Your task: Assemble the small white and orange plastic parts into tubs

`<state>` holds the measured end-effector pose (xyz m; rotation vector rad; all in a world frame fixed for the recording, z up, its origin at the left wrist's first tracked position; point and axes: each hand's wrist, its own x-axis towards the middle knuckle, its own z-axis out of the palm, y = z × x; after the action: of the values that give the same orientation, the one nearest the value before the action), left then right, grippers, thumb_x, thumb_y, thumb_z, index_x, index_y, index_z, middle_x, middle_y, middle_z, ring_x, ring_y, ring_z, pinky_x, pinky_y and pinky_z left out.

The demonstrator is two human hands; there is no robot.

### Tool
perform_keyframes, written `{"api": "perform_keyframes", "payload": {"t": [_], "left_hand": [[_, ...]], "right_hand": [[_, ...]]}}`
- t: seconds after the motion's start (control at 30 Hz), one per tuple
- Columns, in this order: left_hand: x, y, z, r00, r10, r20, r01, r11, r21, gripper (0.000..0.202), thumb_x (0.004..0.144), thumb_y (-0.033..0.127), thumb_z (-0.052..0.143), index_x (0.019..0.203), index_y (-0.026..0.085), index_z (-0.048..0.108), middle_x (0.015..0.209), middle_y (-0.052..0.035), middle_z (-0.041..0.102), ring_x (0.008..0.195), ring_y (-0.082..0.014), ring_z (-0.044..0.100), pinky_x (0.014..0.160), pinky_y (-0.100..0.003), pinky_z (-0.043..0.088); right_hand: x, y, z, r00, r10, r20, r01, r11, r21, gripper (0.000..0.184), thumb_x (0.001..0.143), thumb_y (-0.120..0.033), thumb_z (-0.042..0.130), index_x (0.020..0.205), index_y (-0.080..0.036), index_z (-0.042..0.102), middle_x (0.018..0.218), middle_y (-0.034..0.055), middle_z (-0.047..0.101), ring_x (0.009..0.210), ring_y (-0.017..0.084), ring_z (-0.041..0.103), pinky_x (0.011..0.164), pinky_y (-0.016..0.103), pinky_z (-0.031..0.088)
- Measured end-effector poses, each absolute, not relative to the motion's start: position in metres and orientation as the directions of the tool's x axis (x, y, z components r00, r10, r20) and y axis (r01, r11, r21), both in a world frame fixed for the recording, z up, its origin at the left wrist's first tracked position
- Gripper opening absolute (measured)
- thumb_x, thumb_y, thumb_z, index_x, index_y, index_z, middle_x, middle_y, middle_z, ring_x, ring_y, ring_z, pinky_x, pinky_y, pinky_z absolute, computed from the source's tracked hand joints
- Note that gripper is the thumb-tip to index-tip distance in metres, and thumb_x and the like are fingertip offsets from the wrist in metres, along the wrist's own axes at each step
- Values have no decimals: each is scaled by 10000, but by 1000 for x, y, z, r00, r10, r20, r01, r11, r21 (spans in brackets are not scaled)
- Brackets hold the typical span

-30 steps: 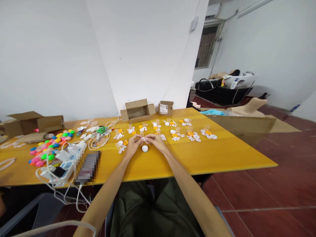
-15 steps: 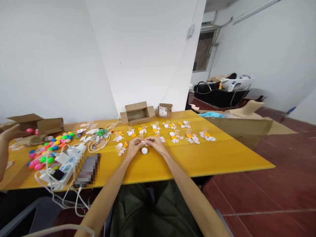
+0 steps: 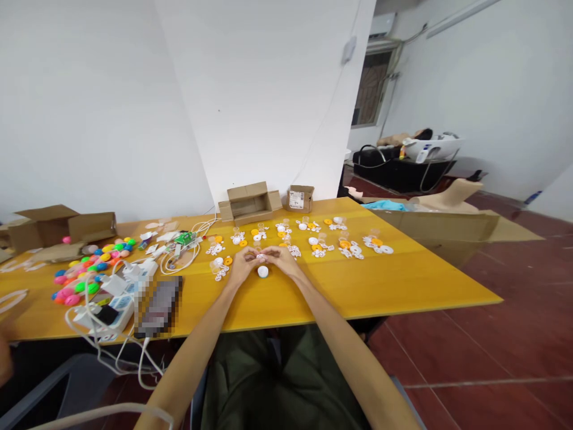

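Observation:
My left hand (image 3: 244, 263) and my right hand (image 3: 283, 261) meet over the table, fingertips pinched from both sides on a small white disc with holes (image 3: 261, 256). Just below my fingers, a white round cap (image 3: 262, 272) rests on the tabletop. To the left of my left hand lies a cluster with an orange ring (image 3: 228, 261), a clear cup and perforated white pieces (image 3: 219, 276). Beyond both hands, similar clusters of white pieces, orange rings and clear cups spread across the table.
An open cardboard box (image 3: 249, 206) and a smaller box (image 3: 299, 199) stand by the wall. Leftward are colourful plastic balls (image 3: 92, 269), a power strip (image 3: 129, 298) with cables and a phone (image 3: 160, 306). Another person's blurred hand (image 3: 4, 358) shows at the left edge.
Both my hands stay nearly in place, still pinching the small white disc. The other person's arm has dropped from the cardboard box at left to the lower left edge.

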<state>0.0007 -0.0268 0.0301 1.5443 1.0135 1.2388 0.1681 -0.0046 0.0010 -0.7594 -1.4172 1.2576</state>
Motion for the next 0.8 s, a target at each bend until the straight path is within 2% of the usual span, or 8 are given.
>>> {"api": "perform_keyframes", "payload": {"t": [0.33, 0.5, 0.8], "left_hand": [[2, -10, 10, 135, 940, 314, 50, -323, 945, 380, 563, 441, 877, 753, 188, 667, 797, -37, 760, 717, -200, 722, 649, -302, 581], [-1, -16, 19, 159, 940, 302, 38, -311, 950, 345, 616, 437, 858, 756, 181, 676, 747, -31, 742, 648, -167, 682, 705, -323, 578], [-2, -25, 31, 166, 945, 280, 13, -286, 958, 324, 608, 412, 864, 762, 192, 682, 765, -17, 737, 657, -158, 673, 753, -333, 573]], "right_hand": [[170, -5, 2, -223, 925, 308, -151, 279, -948, 233, 633, -380, 818, 792, -217, 766, 836, 36, 771, 806, 215, 698, 804, 369, 561], [171, -5, 4, -220, 924, 311, -157, 282, -947, 250, 638, -392, 819, 804, -212, 769, 818, 39, 769, 758, 204, 692, 799, 374, 562], [170, -7, 5, -218, 921, 324, -185, 287, -940, 330, 599, -470, 849, 800, -218, 777, 851, 45, 785, 816, 227, 714, 832, 388, 571]]}}
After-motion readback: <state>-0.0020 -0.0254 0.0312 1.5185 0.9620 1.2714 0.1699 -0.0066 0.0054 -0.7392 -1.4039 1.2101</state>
